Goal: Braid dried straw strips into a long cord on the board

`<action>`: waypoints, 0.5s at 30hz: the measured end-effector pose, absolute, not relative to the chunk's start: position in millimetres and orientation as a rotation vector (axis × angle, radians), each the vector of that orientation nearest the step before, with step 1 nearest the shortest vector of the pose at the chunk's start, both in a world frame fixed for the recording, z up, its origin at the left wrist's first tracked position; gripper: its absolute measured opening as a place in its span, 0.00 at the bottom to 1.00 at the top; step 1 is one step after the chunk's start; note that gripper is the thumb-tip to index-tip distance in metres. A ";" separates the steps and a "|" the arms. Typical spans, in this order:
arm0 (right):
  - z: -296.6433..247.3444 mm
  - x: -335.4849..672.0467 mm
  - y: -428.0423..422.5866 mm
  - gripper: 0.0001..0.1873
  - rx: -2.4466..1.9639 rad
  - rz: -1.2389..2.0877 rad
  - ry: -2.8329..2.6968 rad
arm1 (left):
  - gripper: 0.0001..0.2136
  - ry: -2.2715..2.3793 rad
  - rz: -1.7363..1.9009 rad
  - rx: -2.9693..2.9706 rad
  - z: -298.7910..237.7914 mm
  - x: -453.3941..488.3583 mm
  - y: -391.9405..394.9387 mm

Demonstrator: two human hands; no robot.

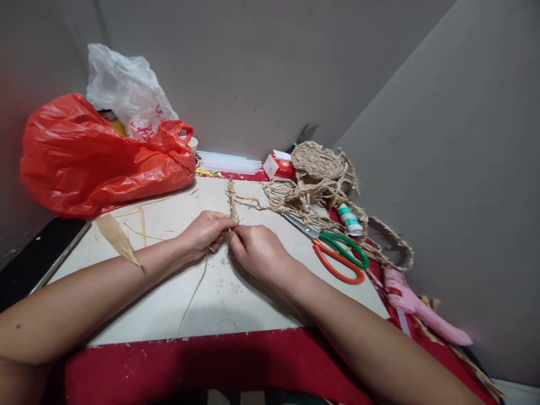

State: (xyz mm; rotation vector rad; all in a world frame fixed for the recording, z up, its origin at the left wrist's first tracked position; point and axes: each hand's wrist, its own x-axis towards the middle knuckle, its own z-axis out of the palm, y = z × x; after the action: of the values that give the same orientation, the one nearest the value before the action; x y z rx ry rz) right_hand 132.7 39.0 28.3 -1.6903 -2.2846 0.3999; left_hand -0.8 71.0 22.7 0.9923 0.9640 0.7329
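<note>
A white board (270,304) is lying on a red cloth. From its near left corner the left forearm (139,278) is slanting in, with a dry leaf (117,239) overlapping it; the picture's border is cutting off the upper arm. The right forearm (341,318) is crossing the near edge towards the middle, its lower part running out of the picture. A red plastic bag (105,157) is covering the far left corner, and its contents are mostly staying hidden. A heap of straw rope (318,169) is spreading over the far right corner, its coils hiding one another. The right hand (259,250) is resting knuckles up, fingers curling under and out of sight, thumb and forefinger pinching at the near end of a twisted cord (232,199). The left hand (207,232) is bending inward and gripping that same end between thumb and forefinger, its other fingers folding beneath. How much cord the fists are hiding, I cannot tell. Scissors (337,253) are lying near the right edge, blade tips disappearing by the rope. The cord itself is pointing from the hands towards the middle of the far edge. A thin strand (197,289) is trailing from below the left hand towards the near edge; its upper end is hard to make out.
</note>
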 end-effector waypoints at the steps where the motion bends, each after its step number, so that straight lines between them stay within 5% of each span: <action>1: 30.5 132.1 36.6 0.16 -1.710 0.344 -2.327 | 0.13 0.969 0.732 1.008 22.1 -0.8 70.9; 7: 72.4 147.9 26.4 0.17 -1.333 0.846 -2.586 | 0.11 0.925 0.706 1.026 22.8 -2.4 71.5; 12: 72.9 166.1 52.5 0.18 -1.367 0.908 -1.870 | 0.11 0.894 0.682 1.028 24.1 -3.6 73.1; 15: 50.7 161.5 65.9 0.19 -1.345 1.283 -1.742 | 0.11 0.882 0.673 1.070 23.4 -3.8 73.0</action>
State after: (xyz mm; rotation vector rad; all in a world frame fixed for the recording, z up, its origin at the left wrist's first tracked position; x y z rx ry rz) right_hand 161.5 65.9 50.7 -1.3449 -1.7421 1.2832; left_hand -3.8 73.0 23.4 1.0703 0.8824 0.6728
